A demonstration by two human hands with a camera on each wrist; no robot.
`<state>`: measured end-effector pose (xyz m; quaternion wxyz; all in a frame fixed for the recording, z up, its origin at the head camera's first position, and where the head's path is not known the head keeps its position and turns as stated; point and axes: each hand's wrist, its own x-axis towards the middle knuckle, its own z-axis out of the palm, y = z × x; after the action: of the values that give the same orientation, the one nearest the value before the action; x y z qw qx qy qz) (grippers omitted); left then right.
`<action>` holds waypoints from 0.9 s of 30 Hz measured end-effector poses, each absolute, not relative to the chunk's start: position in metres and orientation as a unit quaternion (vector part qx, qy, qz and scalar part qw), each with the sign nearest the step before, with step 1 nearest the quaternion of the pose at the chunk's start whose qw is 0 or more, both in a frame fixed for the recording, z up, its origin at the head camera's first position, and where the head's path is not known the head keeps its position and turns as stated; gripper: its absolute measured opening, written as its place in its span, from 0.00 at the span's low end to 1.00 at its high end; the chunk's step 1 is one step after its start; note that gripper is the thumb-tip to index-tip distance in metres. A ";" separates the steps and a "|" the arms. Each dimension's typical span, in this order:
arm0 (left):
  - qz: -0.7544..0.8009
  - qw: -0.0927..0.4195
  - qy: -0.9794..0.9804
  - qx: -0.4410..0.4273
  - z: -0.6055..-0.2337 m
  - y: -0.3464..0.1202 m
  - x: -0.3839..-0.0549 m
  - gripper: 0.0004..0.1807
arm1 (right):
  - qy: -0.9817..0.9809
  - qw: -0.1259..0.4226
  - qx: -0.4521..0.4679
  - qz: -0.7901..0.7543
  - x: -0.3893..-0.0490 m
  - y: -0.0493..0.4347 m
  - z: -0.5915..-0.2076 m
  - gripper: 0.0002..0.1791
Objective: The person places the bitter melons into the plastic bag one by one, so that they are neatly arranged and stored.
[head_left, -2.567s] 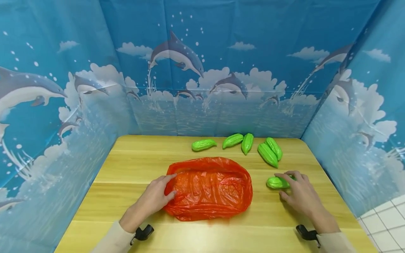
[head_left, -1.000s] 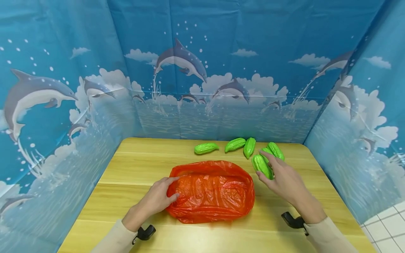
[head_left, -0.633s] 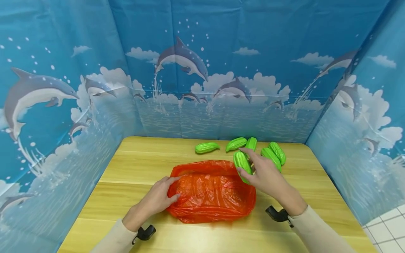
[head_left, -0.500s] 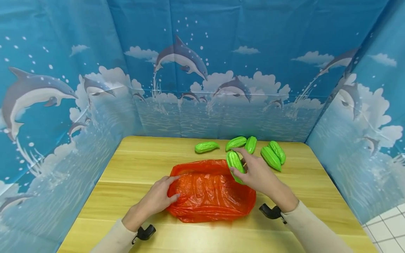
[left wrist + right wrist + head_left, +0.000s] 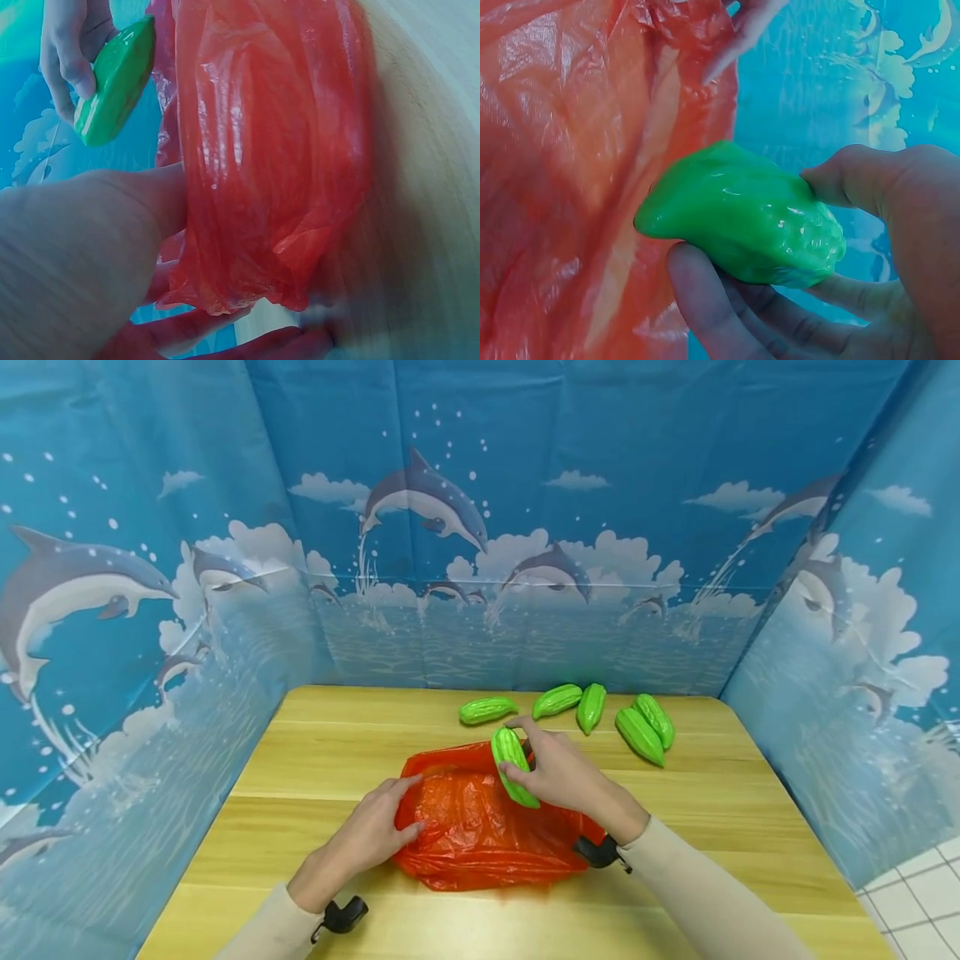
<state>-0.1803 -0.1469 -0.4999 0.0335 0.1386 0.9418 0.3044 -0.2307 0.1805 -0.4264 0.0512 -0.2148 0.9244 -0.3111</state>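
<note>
My right hand (image 5: 558,768) grips a bright green bitter melon (image 5: 512,764) between thumb and fingers, above the red plastic bag (image 5: 480,868). The right wrist view shows the bitter melon (image 5: 739,214) up close, glossy and bumpy, with one pointed end toward the bag. At the bag's left end, my left hand (image 5: 371,827) holds the rim. In the left wrist view its thumb goes behind the near wall of the bag (image 5: 262,150), and the other fingers lie round the end, partly hidden by the film. The bag's mouth is spread wide, facing up.
Along the back of the wooden table (image 5: 300,752) lie several more bitter melons: one alone (image 5: 487,710), a pair beside it (image 5: 557,700), and another pair (image 5: 641,737) farther right. A dolphin-print curtain (image 5: 487,635) encloses the back and sides.
My right hand has picked up the bitter melon from the table's right side and carried it left, over the bag. The left hand has stayed at the bag's left end.
</note>
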 end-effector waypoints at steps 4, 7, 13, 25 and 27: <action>0.305 0.025 0.941 0.142 -0.499 -0.147 -0.181 0.43 | 0.923 0.061 -0.219 -0.311 -0.233 0.173 -0.430 0.38; 0.304 0.028 0.942 0.140 -0.498 -0.148 -0.180 0.44 | 0.921 0.074 -0.222 -0.313 -0.235 0.168 -0.433 0.38; 0.305 0.033 0.942 0.136 -0.501 -0.148 -0.178 0.44 | 0.917 0.101 -0.227 -0.313 -0.235 0.155 -0.439 0.37; 0.303 0.035 0.942 0.140 -0.505 -0.149 -0.175 0.48 | 0.898 0.173 -0.224 -0.337 -0.241 0.130 -0.445 0.39; 0.302 0.037 0.942 0.140 -0.505 -0.150 -0.175 0.48 | 0.889 0.182 -0.236 -0.349 -0.246 0.128 -0.453 0.40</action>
<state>-0.1746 -0.1496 -0.5045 0.0368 0.1401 0.9421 0.3024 -0.2464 0.1284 -0.4534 0.1816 -0.2364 0.8886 -0.3485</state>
